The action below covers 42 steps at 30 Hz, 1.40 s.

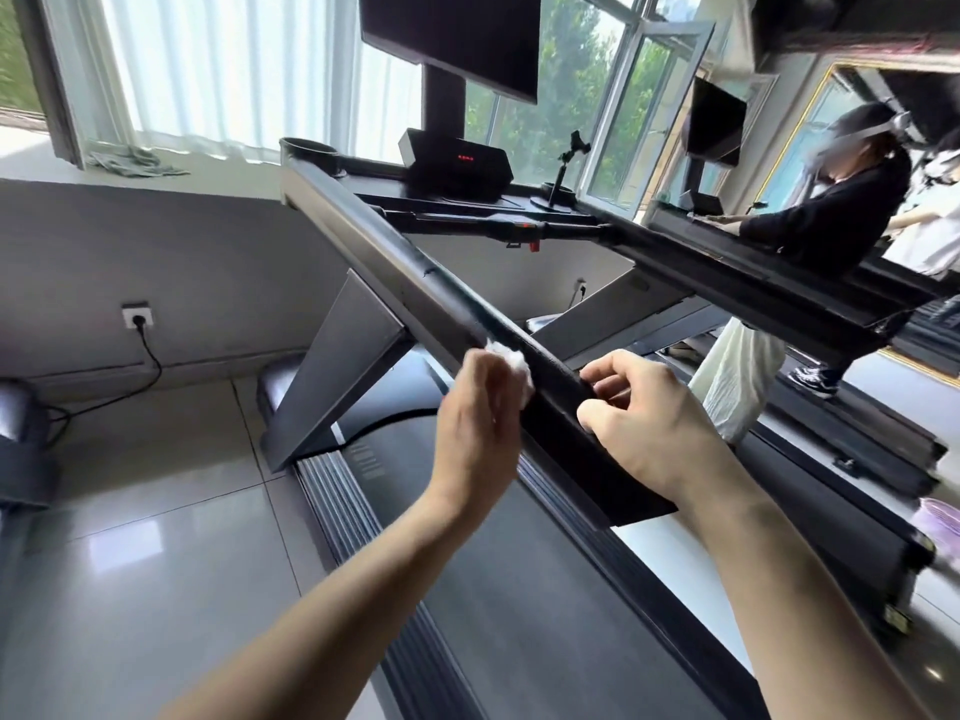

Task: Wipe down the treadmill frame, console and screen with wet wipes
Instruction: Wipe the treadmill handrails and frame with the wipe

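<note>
- Our left fingers (pixel 496 379) are curled tight around a bunched white wet wipe (pixel 511 362), pressing it against the near-left face of the treadmill's left handrail (pixel 441 298).
- Our right fingers (pixel 605 379) hook over the top edge of the same rail, thumb tucked against its near side, gripping the bar itself and no cloth.
- The rail's long axis runs from its near end, just below our right hand (pixel 644 423), up and away to the far left, where it meets the console (pixel 457 166). The unwiped length lies beyond the wipe along that line, so we judge the coming stroke must follow the rail away from us.
- Our left hand (pixel 478 428) is the nearer one to that stretch and already carries the wipe; the right hand sits closer to the rail's near end and seems to serve as a brace.
- Both wrists are raised, forearms reaching up from the lower edge of the view, left forearm from the near left, right from the near right.
- The dark screen (pixel 452 39) stands above the console, well apart from both hands, and it is not yet being wiped.
</note>
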{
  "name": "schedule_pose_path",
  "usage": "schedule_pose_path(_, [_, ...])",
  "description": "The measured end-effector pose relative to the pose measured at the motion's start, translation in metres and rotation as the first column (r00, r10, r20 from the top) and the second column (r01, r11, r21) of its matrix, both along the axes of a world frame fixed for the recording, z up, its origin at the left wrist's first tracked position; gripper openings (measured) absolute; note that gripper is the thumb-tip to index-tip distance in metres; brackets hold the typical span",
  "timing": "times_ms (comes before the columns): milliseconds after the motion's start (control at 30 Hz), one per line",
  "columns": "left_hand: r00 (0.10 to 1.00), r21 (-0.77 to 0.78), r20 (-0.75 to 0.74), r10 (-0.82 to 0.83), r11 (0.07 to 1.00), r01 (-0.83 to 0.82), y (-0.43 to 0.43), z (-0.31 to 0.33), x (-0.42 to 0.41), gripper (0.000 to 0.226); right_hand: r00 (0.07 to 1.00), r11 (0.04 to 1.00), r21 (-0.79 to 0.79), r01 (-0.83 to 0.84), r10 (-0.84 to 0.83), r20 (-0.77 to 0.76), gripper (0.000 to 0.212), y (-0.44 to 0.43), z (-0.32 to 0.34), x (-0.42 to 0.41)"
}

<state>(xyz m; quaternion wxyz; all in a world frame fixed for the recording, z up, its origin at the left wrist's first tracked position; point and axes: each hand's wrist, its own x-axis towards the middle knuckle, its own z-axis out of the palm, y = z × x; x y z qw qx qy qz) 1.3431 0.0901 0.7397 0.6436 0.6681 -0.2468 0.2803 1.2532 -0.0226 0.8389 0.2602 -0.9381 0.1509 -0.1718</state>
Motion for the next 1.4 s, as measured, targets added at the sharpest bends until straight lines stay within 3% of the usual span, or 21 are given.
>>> schedule_pose_path(100, [0.982,0.061,0.074,-0.175,0.983,0.171,-0.002,-0.017,-0.032,0.017,1.000,0.999,-0.031,0.011,-0.012,-0.006,0.018,0.000,-0.001,0.002])
schedule_pose_path(167, [0.988,0.049,0.048,-0.149,0.988,0.146,0.000,-0.016,-0.014,0.018,1.000,0.998,-0.054,0.012,-0.013,-0.008,0.019,0.001,-0.002,0.002])
schedule_pose_path(333, [0.964,-0.168,-0.266,0.016,0.984,-0.062,0.005,0.000,0.052,0.012,1.000,0.995,-0.102,0.013,-0.014,-0.015,0.023,0.002,-0.003,0.000])
schedule_pose_path(400, [0.976,-0.155,-0.219,0.001,0.987,-0.036,0.000,-0.003,0.031,0.015,0.999,0.994,-0.106,0.015,-0.018,-0.030,0.024,0.003,-0.001,0.000])
schedule_pose_path(500, [0.988,-0.035,-0.005,-0.155,0.987,0.155,-0.008,-0.019,-0.031,0.013,0.999,0.995,-0.096,0.026,-0.030,-0.045,0.034,0.008,0.001,0.000])
schedule_pose_path(567, [0.982,0.004,0.067,-0.178,0.984,0.178,-0.008,-0.023,-0.036,0.014,0.998,0.994,-0.104,0.032,-0.037,-0.047,0.041,0.010,0.002,0.000])
schedule_pose_path(633, [0.996,-0.052,-0.018,-0.093,0.994,0.092,-0.006,-0.022,-0.004,0.013,0.998,0.993,-0.109,0.037,-0.043,-0.054,0.043,0.012,0.001,-0.001])
schedule_pose_path(733, [0.955,-0.202,-0.296,-0.005,0.978,-0.057,0.002,-0.018,0.058,0.016,0.997,0.993,-0.109,0.044,-0.051,-0.060,0.045,0.014,0.002,-0.003])
schedule_pose_path(800, [0.939,-0.219,-0.343,0.006,0.972,-0.086,0.001,-0.020,0.058,0.018,0.997,0.994,-0.100,0.046,-0.053,-0.060,0.046,0.015,0.003,-0.003])
schedule_pose_path(900, [0.968,-0.218,-0.226,-0.106,0.974,0.055,-0.011,-0.028,-0.001,0.018,0.996,0.994,-0.092,0.052,-0.058,-0.060,0.046,0.015,0.004,-0.001])
schedule_pose_path(1000, [0.982,-0.104,-0.096,-0.163,0.983,0.153,-0.017,-0.036,-0.045,0.014,0.997,0.994,-0.094,0.051,-0.056,-0.057,0.045,0.015,0.003,-0.001])
schedule_pose_path(1067, [0.985,-0.112,-0.117,-0.127,0.987,0.114,-0.015,-0.035,-0.024,0.014,0.997,0.994,-0.096,0.047,-0.053,-0.057,0.044,0.015,0.003,-0.001])
schedule_pose_path(1167, [0.945,-0.233,-0.322,-0.062,0.972,-0.016,-0.005,-0.026,0.033,0.016,0.998,0.994,-0.098,0.043,-0.047,-0.048,0.043,0.015,0.003,-0.001])
schedule_pose_path(1233, [0.923,-0.263,-0.383,-0.038,0.962,-0.070,-0.005,-0.023,0.043,0.018,0.998,0.995,-0.091,0.043,-0.047,-0.042,0.043,0.014,0.002,0.000])
schedule_pose_path(1300, [0.939,-0.261,-0.338,-0.059,0.965,-0.033,-0.011,-0.024,0.015,0.015,0.998,0.996,-0.080,0.043,-0.046,-0.038,0.041,0.013,0.002,0.000])
schedule_pose_path(1400, [0.953,-0.236,-0.219,-0.210,0.959,0.157,-0.022,-0.036,-0.050,0.014,0.999,0.997,-0.064,0.045,-0.047,-0.024,0.040,0.011,0.002,0.002])
